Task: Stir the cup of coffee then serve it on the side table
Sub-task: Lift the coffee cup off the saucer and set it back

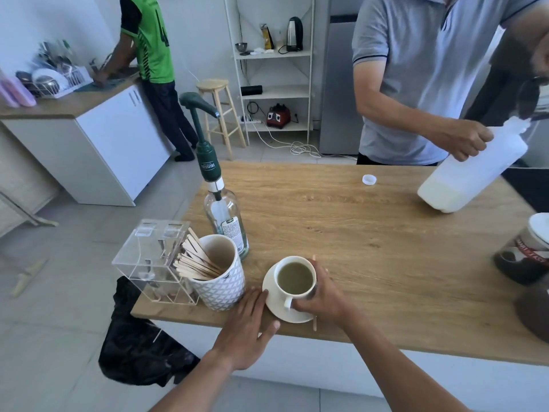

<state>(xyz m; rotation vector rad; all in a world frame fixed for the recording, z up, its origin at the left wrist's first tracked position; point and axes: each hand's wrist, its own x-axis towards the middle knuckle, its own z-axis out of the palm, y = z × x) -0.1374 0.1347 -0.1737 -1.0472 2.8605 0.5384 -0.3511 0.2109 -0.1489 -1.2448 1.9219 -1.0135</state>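
Note:
A white cup (294, 279) of pale coffee stands on a white saucer (274, 304) near the front edge of the wooden counter (356, 233). My right hand (322, 295) wraps around the cup's right side and handle. My left hand (248, 325) lies flat and open on the counter, fingertips touching the saucer's left rim. A wooden stir stick (315, 322) lies under my right hand, its end poking out below the saucer. Just left of the saucer, a patterned white mug (222, 289) holds several wooden stir sticks (196, 260).
A clear acrylic box (151, 260) and a syrup bottle with a green pump (222, 215) stand left of the cup. Across the counter a person tilts a milk bottle (472, 171); its cap (369, 179) lies nearby. A coffee jar (528, 251) is at right. A black bag (139, 349) hangs below.

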